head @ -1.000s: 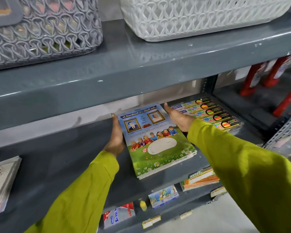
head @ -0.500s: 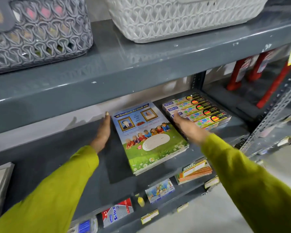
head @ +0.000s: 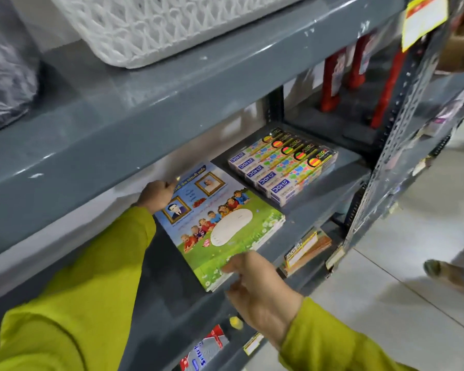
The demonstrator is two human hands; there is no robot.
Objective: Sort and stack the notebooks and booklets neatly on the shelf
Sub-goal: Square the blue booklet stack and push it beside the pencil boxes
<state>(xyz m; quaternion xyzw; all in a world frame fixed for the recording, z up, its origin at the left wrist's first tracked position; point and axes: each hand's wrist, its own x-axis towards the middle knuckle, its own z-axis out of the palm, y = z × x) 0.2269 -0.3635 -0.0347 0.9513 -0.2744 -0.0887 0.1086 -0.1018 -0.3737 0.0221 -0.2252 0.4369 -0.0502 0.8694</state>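
The big grey shelf (head: 319, 210) holds a stack of booklets (head: 220, 223) lying flat in the middle, its long side running from near-left to far-right, a bit crooked to the shelf edge. Just to its right sit the colourful pencil boxes (head: 284, 164), close but not touching. A white basket (head: 156, 25) sits on the shelf above.

The left hand (head: 157, 192) is at the far left corner of the stack, fingers curled and pressed on the cover. The right hand (head: 257, 287) is at the near corner, thumb on top and fingers under the edge, pinching the stack (it looks ready to nudge or lift). The right hand is nearer to us.

A moment ago both hands were flat against the stack's two long sides; now they hold opposite corners, and the view has swung right.
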